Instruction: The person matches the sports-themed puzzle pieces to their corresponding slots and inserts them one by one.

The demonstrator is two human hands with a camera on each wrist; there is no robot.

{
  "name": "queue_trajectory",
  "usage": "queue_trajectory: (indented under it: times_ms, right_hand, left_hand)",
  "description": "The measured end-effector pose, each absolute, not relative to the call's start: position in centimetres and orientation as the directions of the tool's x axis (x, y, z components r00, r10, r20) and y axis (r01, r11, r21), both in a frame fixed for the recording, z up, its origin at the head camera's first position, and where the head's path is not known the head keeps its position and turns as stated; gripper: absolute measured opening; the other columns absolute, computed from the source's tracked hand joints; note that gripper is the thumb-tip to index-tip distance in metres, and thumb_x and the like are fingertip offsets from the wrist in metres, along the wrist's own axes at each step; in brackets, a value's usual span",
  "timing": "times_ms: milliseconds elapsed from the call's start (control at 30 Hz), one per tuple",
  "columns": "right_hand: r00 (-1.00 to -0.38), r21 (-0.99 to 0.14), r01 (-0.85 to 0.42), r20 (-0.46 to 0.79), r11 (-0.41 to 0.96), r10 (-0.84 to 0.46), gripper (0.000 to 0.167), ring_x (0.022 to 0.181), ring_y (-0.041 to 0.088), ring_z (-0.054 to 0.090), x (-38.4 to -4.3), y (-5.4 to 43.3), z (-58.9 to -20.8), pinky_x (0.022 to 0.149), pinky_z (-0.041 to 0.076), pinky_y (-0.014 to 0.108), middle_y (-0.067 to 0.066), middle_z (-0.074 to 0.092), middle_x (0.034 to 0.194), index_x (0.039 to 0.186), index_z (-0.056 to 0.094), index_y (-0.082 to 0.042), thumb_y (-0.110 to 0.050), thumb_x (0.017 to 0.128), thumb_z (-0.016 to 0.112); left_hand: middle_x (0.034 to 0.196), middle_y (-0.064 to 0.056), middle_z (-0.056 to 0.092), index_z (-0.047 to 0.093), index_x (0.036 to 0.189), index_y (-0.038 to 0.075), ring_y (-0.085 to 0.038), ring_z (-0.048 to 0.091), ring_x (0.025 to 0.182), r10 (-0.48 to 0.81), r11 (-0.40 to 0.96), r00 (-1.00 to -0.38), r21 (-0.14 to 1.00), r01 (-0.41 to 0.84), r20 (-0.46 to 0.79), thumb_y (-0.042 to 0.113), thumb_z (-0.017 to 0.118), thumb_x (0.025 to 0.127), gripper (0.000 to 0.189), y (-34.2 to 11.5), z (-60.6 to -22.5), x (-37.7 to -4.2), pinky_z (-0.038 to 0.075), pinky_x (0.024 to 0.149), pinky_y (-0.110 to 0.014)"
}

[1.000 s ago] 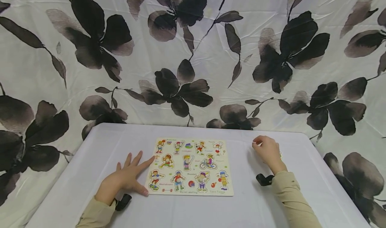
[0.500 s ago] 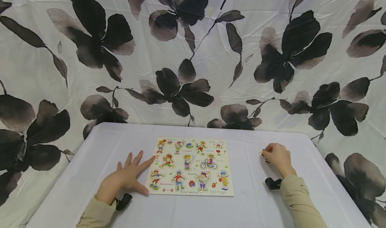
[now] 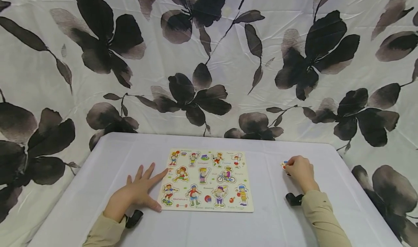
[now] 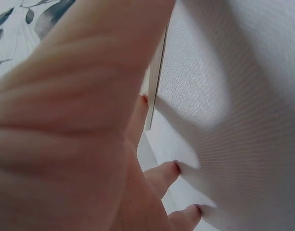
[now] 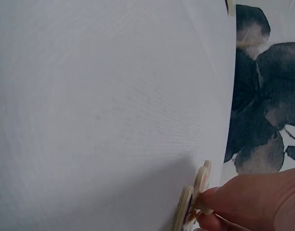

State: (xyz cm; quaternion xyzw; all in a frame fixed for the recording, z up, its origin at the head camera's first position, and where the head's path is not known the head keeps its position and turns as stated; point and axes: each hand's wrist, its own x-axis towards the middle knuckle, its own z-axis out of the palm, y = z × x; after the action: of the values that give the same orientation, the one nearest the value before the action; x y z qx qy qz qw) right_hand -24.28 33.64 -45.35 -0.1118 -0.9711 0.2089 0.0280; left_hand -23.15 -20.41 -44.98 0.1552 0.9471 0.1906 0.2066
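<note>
A pale wooden puzzle board (image 3: pixel 193 171), with printed sports figures and words, lies flat on the white table. My left hand (image 3: pixel 135 192) lies at its left side, fingers spread; index fingertip and thumb touch the board's edge. In the left wrist view, other fingertips (image 4: pixel 169 175) rest on the cloth beside the board (image 4: pixel 157 82). To the right, my right hand (image 3: pixel 301 172) pinches a small coloured wooden puzzle piece (image 3: pixel 283 165) between thumb and finger. The right wrist view shows thick pale edges of wooden pieces (image 5: pixel 182 209) at the fingertips; how many are held is unclear.
White cloth (image 3: pixel 222 229) covers the table, whose far edge meets a hanging fabric (image 3: pixel 254 65) with dark flowers. A black wrist device (image 3: pixel 134 219) sits on the left wrist and another black wrist device (image 3: pixel 294 199) on the right.
My right hand has moved right and slightly towards me, then nearly stopped. A coloured piece now shows left of its fingers. The left hand and board have stayed put.
</note>
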Motion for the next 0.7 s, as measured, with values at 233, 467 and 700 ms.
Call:
queue_trajectory:
  times_ms: [233, 467, 700]
  right_hand:
    - [-0.966, -0.434, 0.225, 0.015, 0.872, 0.257, 0.01, 0.077, 0.033, 0.064, -24.29, 33.48, -45.57, 0.068, 0.049, 0.047, 0.017, 0.072, 0.084, 0.082, 0.076, -0.002, -0.01, 0.078, 0.071]
    - [-0.964, -0.482, 0.222, 0.02, 0.847, 0.265, 0.01, 0.074, 0.032, 0.064, -24.3, 33.63, -45.72, 0.064, 0.05, 0.044, 0.017, 0.071, 0.081, 0.08, 0.075, 0.001, -0.008, 0.077, 0.072]
    - [-0.971, -0.481, 0.218, -0.02, 0.849, 0.238, 0.011, 0.068, 0.024, 0.061, -24.61, 33.77, -45.51, 0.059, 0.047, 0.036, 0.012, 0.071, 0.075, 0.081, 0.075, 0.003, -0.007, 0.079, 0.072]
  left_hand:
    - [0.161, -0.03, 0.001, 0.032, 0.156, 0.02, -0.06, -0.011, 0.141, 0.369, 0.879, -0.867, 0.427, 0.21, -0.334, 0.054, 0.091, 0.047, 0.129, -20.54, -45.16, -23.09, -0.008, 0.1, -0.082]
    - [0.161, -0.03, 0.001, 0.032, 0.156, 0.02, -0.06, -0.011, 0.141, 0.37, 0.877, -0.868, 0.434, 0.208, -0.331, 0.053, 0.091, 0.046, 0.129, -20.58, -44.97, -22.98, -0.009, 0.1, -0.082]
    - [0.161, -0.029, 0.0, 0.031, 0.157, 0.021, -0.059, -0.012, 0.141, 0.373, 0.874, -0.866, 0.441, 0.206, -0.334, 0.054, 0.091, 0.047, 0.129, -20.64, -45.07, -23.04, -0.009, 0.1, -0.081]
